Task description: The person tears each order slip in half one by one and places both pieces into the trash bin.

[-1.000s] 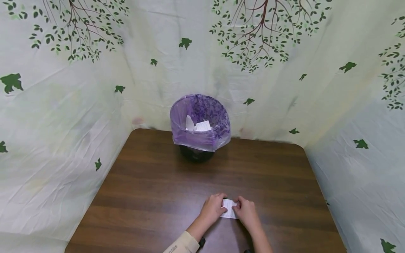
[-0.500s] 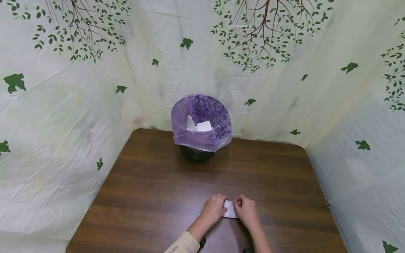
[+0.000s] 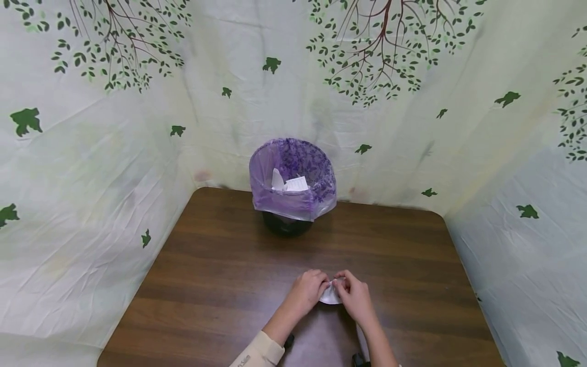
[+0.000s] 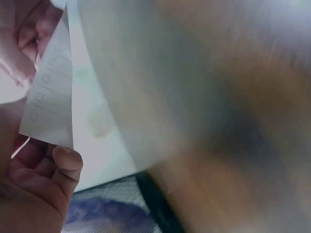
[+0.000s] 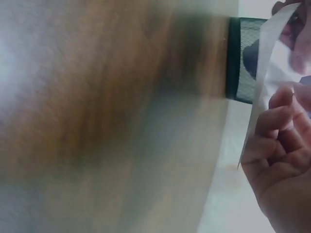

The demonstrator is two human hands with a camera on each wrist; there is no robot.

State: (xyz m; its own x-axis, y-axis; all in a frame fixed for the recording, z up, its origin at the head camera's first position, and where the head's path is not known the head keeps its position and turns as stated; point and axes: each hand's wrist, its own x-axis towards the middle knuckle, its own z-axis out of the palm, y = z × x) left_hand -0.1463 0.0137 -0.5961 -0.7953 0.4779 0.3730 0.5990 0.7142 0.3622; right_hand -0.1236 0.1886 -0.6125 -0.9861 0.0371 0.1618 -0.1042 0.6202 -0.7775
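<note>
Between my two hands is a small white slip of printed paper (image 3: 330, 295), bent into a curve in the head view. My left hand (image 3: 306, 291) pinches its left side, and my right hand (image 3: 356, 295) pinches its right side, fingertips close together at the upper edge. Lines and small boxes show on the slip (image 4: 51, 97) in the left wrist view, with the left thumb at its lower corner. In the right wrist view the paper (image 5: 265, 63) stands edge-on beside the curled fingers (image 5: 269, 121).
A dark mesh bin with a purple liner bag (image 3: 293, 204) stands at the far edge of the brown wooden table (image 3: 220, 275). White papers (image 3: 295, 184) lie inside it. A pale curtain (image 3: 211, 122) with printed leaves surrounds the table.
Both hands have risen slightly in the head view, carrying the slip with them. Their fingertips are now closer together, and the paper, flat before, is bent.
</note>
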